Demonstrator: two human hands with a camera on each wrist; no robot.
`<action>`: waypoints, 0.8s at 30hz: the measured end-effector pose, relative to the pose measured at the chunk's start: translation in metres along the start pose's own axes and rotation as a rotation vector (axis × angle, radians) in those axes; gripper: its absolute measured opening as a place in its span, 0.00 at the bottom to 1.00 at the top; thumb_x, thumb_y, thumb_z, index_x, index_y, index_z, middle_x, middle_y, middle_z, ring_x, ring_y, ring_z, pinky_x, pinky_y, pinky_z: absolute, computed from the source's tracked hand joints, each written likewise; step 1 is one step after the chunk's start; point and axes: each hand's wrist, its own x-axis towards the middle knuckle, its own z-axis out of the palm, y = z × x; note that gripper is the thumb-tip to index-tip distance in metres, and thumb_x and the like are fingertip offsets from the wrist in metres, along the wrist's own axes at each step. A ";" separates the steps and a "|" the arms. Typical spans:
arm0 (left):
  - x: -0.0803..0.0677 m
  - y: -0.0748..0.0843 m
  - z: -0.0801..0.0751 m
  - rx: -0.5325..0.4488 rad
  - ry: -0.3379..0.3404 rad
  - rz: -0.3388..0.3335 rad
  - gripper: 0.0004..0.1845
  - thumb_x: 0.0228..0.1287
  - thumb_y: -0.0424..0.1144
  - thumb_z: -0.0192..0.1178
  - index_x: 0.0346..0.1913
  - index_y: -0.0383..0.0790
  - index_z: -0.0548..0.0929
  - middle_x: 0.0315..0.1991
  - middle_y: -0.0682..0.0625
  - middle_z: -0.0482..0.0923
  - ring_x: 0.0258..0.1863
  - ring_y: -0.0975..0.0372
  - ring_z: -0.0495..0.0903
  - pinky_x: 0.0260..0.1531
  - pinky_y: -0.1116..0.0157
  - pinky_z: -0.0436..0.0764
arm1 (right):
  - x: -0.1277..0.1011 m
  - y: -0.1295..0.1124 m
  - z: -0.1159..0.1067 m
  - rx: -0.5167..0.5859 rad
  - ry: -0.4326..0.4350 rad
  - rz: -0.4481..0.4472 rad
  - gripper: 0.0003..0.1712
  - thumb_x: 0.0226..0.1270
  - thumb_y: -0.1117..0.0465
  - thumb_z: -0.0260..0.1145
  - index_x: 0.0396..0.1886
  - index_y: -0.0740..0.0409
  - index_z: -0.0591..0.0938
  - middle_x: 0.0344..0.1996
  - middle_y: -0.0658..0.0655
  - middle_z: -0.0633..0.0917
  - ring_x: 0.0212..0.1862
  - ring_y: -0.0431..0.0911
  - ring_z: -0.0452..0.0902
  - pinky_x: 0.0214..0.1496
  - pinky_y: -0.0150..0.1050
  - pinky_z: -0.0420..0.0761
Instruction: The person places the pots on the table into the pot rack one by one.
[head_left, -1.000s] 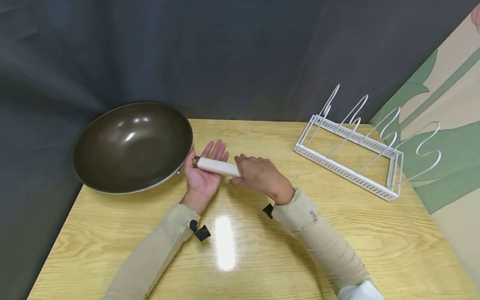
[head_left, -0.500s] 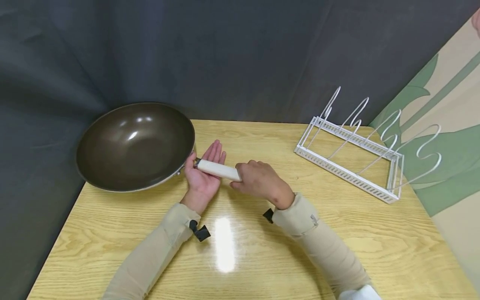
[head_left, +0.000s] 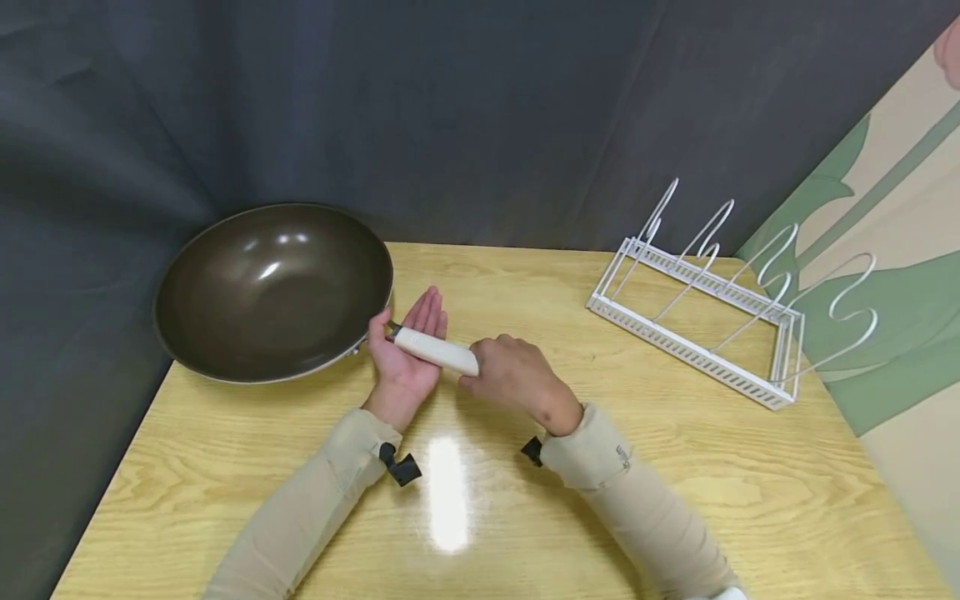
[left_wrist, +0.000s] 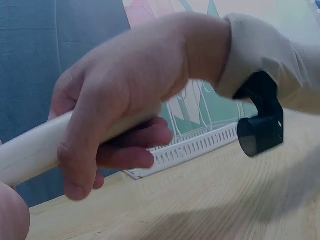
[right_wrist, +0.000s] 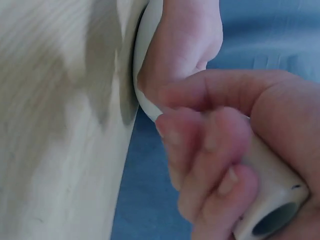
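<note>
A wok (head_left: 277, 292) with a brown inside and a pale handle (head_left: 437, 348) is at the left of the head view, tilted so that its bowl faces me. My left hand (head_left: 405, 367) lies palm up beneath the handle near the bowl, fingers straight, thumb raised beside the handle's neck. Toward the other end, my right hand (head_left: 521, 379) grips the handle from above. In the right wrist view its curled fingers (right_wrist: 212, 150) wrap the handle, whose hollow end shows below them. The left wrist view also shows the right hand (left_wrist: 125, 75) around the handle.
A white wire rack (head_left: 697, 358) with several curved upright dividers stands on the wooden table (head_left: 750, 500) at the right. Dark cloth (head_left: 480, 117) hangs behind the table and along its left side. A wall with painted leaves (head_left: 900, 317) borders the right.
The right hand has shifted slightly toward me, its grip closer around the handle. The wok has moved a little to the right, and the handle's end has dipped toward me.
</note>
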 end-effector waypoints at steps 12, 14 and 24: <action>0.001 -0.005 -0.007 0.040 0.061 -0.001 0.23 0.75 0.55 0.49 0.33 0.38 0.79 0.26 0.48 0.76 0.20 0.61 0.73 0.20 0.69 0.72 | -0.009 0.009 0.021 0.129 0.054 -0.043 0.09 0.66 0.56 0.72 0.32 0.55 0.81 0.19 0.48 0.77 0.20 0.42 0.69 0.22 0.38 0.69; 0.000 -0.005 -0.007 0.038 0.050 -0.008 0.23 0.76 0.54 0.50 0.29 0.39 0.77 0.23 0.50 0.73 0.18 0.62 0.69 0.18 0.70 0.70 | -0.010 0.011 0.024 0.142 0.066 -0.045 0.09 0.66 0.56 0.72 0.33 0.55 0.82 0.20 0.48 0.78 0.21 0.42 0.69 0.23 0.38 0.69; -0.002 -0.001 -0.013 0.059 0.005 -0.035 0.28 0.79 0.47 0.45 0.14 0.45 0.66 0.08 0.54 0.63 0.07 0.64 0.61 0.12 0.70 0.62 | -0.015 0.014 0.037 0.384 0.044 -0.076 0.06 0.67 0.63 0.71 0.40 0.59 0.84 0.21 0.49 0.78 0.19 0.40 0.69 0.21 0.34 0.69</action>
